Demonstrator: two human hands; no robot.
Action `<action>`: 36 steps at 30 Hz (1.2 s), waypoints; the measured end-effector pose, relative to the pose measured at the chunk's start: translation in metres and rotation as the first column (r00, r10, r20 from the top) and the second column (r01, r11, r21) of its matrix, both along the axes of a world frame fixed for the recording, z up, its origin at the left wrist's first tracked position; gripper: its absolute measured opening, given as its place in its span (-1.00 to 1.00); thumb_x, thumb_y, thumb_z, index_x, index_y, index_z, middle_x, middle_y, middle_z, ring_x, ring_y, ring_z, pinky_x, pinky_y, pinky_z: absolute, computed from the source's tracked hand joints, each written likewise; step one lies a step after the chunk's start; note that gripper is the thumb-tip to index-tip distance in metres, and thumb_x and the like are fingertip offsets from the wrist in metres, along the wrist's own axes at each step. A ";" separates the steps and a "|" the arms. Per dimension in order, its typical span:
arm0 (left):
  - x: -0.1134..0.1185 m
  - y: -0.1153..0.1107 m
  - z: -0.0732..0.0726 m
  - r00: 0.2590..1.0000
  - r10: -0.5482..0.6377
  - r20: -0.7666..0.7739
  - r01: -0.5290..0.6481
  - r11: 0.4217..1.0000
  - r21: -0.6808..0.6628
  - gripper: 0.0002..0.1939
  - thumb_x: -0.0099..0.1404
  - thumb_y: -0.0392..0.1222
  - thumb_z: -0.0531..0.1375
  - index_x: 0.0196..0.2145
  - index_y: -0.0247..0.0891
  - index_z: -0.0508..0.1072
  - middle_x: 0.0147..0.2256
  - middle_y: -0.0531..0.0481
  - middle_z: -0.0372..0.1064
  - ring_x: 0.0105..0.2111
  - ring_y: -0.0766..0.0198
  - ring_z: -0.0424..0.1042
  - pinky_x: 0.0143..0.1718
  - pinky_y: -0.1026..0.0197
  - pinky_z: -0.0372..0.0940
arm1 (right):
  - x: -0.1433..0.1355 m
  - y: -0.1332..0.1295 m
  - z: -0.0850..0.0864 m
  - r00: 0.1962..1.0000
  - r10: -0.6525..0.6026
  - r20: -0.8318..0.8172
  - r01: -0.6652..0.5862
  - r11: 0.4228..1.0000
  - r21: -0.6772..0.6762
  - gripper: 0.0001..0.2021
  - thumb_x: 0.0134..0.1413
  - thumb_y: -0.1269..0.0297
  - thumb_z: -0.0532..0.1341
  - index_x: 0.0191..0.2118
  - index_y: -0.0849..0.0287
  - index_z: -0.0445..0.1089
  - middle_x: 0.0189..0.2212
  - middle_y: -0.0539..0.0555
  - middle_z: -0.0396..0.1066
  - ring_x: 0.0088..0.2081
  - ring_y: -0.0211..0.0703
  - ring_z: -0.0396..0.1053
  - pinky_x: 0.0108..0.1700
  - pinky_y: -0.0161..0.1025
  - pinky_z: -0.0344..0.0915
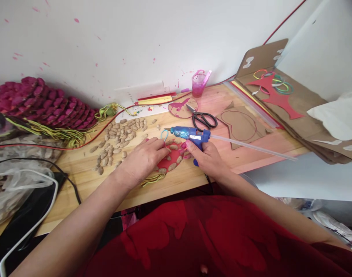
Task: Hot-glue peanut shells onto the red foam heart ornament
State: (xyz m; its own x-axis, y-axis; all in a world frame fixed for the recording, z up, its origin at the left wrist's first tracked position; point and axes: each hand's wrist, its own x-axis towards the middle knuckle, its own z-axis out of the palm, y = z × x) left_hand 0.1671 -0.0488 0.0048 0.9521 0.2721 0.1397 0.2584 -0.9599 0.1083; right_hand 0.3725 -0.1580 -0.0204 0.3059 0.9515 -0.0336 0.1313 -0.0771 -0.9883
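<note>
In my right hand [206, 157] is a blue hot glue gun [185, 133], its nozzle pointing left and a long clear glue stick [253, 148] jutting from its back. My left hand [148, 156] pinches a thin light-blue loop [164, 134], close to the nozzle. Under both hands lies a red cutout [167, 154] with peanuts [172, 166] set along its edge; the hands partly cover it. Yellow-green threads [153, 179] stick out at its near side. Loose peanuts [118, 138] are scattered to the left of it.
Black-handled scissors [203, 121] rest beyond the glue gun on a heart-shaped card [176, 108]. A pink-stained cup [198, 84] stands by the wall. Stacked maroon pieces [43, 104] sit at left. Cardboard [297, 115] at right bears red scraps and coloured loops. A red cable [106, 125] crosses the table.
</note>
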 end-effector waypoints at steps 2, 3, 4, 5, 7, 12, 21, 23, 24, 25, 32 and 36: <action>0.000 -0.001 0.000 1.000 0.008 0.011 -0.008 1.000 -0.004 -0.75 0.46 -0.29 0.08 -0.04 -0.22 0.53 -0.19 -0.13 0.43 -0.18 0.04 0.37 -0.11 0.02 0.28 | 0.000 0.000 -0.002 1.000 0.006 -0.008 -0.006 1.000 0.000 -0.63 0.23 -0.08 0.22 -0.34 0.16 0.45 -0.40 0.07 0.51 -0.36 -0.15 0.46 -0.26 -0.20 0.39; 0.001 -0.001 0.001 1.000 0.012 0.014 -0.012 1.000 -0.006 -0.75 0.45 -0.30 0.09 -0.03 -0.21 0.53 -0.19 -0.12 0.43 -0.18 0.04 0.37 -0.11 0.02 0.28 | 0.000 0.001 -0.003 1.000 0.008 -0.008 -0.008 1.000 0.002 -0.63 0.24 -0.08 0.22 -0.34 0.15 0.46 -0.40 0.08 0.52 -0.36 -0.15 0.47 -0.25 -0.20 0.39; 0.001 -0.002 0.001 1.000 0.016 0.010 -0.016 1.000 -0.007 -0.75 0.45 -0.30 0.09 -0.04 -0.21 0.53 -0.19 -0.12 0.43 -0.18 0.04 0.38 -0.11 0.02 0.28 | 0.000 0.001 -0.004 1.000 0.007 -0.007 -0.007 1.000 0.006 -0.63 0.24 -0.08 0.22 -0.34 0.15 0.46 -0.39 0.08 0.53 -0.36 -0.15 0.48 -0.25 -0.20 0.40; 0.001 -0.002 0.002 1.000 0.020 0.001 -0.020 1.000 -0.005 -0.76 0.45 -0.29 0.09 -0.05 -0.21 0.54 -0.19 -0.12 0.43 -0.18 0.05 0.38 -0.11 0.03 0.28 | 0.000 0.001 -0.004 1.000 0.006 -0.011 -0.006 1.000 0.011 -0.63 0.23 -0.09 0.22 -0.33 0.15 0.46 -0.39 0.07 0.53 -0.36 -0.15 0.48 -0.26 -0.21 0.41; 0.002 -0.003 0.004 0.999 0.027 -0.027 -0.027 1.000 0.002 -0.77 0.45 -0.28 0.10 -0.07 -0.22 0.54 -0.20 -0.11 0.43 -0.17 0.06 0.38 -0.10 0.03 0.29 | 0.000 0.002 -0.005 1.000 0.006 -0.029 -0.006 1.000 0.016 -0.62 0.21 -0.11 0.24 -0.32 0.15 0.47 -0.40 0.07 0.54 -0.37 -0.15 0.49 -0.28 -0.22 0.42; 0.004 -0.004 0.004 0.998 0.040 -0.039 -0.040 0.999 0.007 -0.79 0.46 -0.29 0.10 -0.09 -0.21 0.54 -0.21 -0.08 0.42 -0.16 0.08 0.40 -0.10 0.07 0.29 | 0.000 0.002 -0.002 0.999 0.005 -0.033 -0.005 1.000 0.017 -0.62 0.19 -0.10 0.24 -0.31 0.16 0.48 -0.39 0.08 0.55 -0.37 -0.14 0.52 -0.29 -0.22 0.43; -0.017 -0.001 -0.001 0.971 0.138 0.197 -0.144 0.989 0.016 -0.79 0.48 -0.30 0.10 -0.18 -0.24 0.56 -0.31 -0.06 0.41 -0.29 0.17 0.38 -0.23 0.13 0.30 | 0.002 0.002 -0.007 1.000 0.002 0.000 -0.002 1.000 0.015 -0.61 0.22 -0.12 0.22 -0.34 0.15 0.47 -0.39 0.08 0.55 -0.32 -0.10 0.52 -0.25 -0.20 0.42; -0.021 -0.002 -0.003 0.952 0.186 0.244 -0.198 0.980 0.026 -0.79 0.48 -0.29 0.12 -0.22 -0.26 0.57 -0.32 -0.07 0.41 -0.29 0.16 0.38 -0.23 0.12 0.31 | 0.002 0.002 -0.008 1.000 0.001 0.004 -0.001 1.000 0.014 -0.60 0.22 -0.13 0.22 -0.34 0.15 0.47 -0.40 0.08 0.54 -0.33 -0.11 0.51 -0.26 -0.20 0.42; -0.022 -0.003 -0.004 0.945 0.198 0.260 -0.211 0.977 0.023 -0.79 0.47 -0.29 0.13 -0.24 -0.26 0.57 -0.33 -0.07 0.41 -0.29 0.16 0.39 -0.23 0.12 0.32 | 0.002 0.002 -0.008 1.000 0.001 0.007 -0.001 1.000 0.014 -0.60 0.22 -0.13 0.22 -0.34 0.15 0.48 -0.40 0.08 0.54 -0.33 -0.11 0.51 -0.27 -0.21 0.41; -0.022 -0.004 -0.005 0.940 0.205 0.272 -0.217 0.976 0.016 -0.79 0.47 -0.29 0.13 -0.26 -0.26 0.57 -0.34 -0.07 0.41 -0.30 0.17 0.38 -0.23 0.13 0.32 | 0.002 0.002 -0.007 1.000 -0.001 0.005 0.001 1.000 0.015 -0.60 0.21 -0.13 0.22 -0.33 0.15 0.48 -0.39 0.08 0.54 -0.34 -0.12 0.51 -0.28 -0.21 0.41; -0.007 -0.014 -0.009 0.942 0.172 0.289 -0.193 0.980 0.045 -0.77 0.47 -0.28 0.15 -0.28 -0.27 0.61 -0.40 -0.05 0.36 -0.36 0.18 0.31 -0.29 0.15 0.27 | -0.001 0.002 -0.003 0.999 0.005 -0.037 -0.004 1.000 0.024 -0.62 0.19 -0.11 0.23 -0.32 0.15 0.48 -0.40 0.07 0.54 -0.38 -0.15 0.50 -0.29 -0.22 0.44; -0.003 -0.015 -0.014 0.942 0.186 0.280 -0.203 0.979 0.033 -0.76 0.47 -0.27 0.14 -0.23 -0.22 0.63 -0.39 -0.06 0.36 -0.34 0.17 0.31 -0.30 0.14 0.25 | 0.000 0.002 -0.002 1.000 0.002 -0.022 -0.002 1.000 0.024 -0.60 0.18 -0.14 0.23 -0.35 0.14 0.45 -0.42 0.05 0.51 -0.39 -0.15 0.49 -0.29 -0.22 0.43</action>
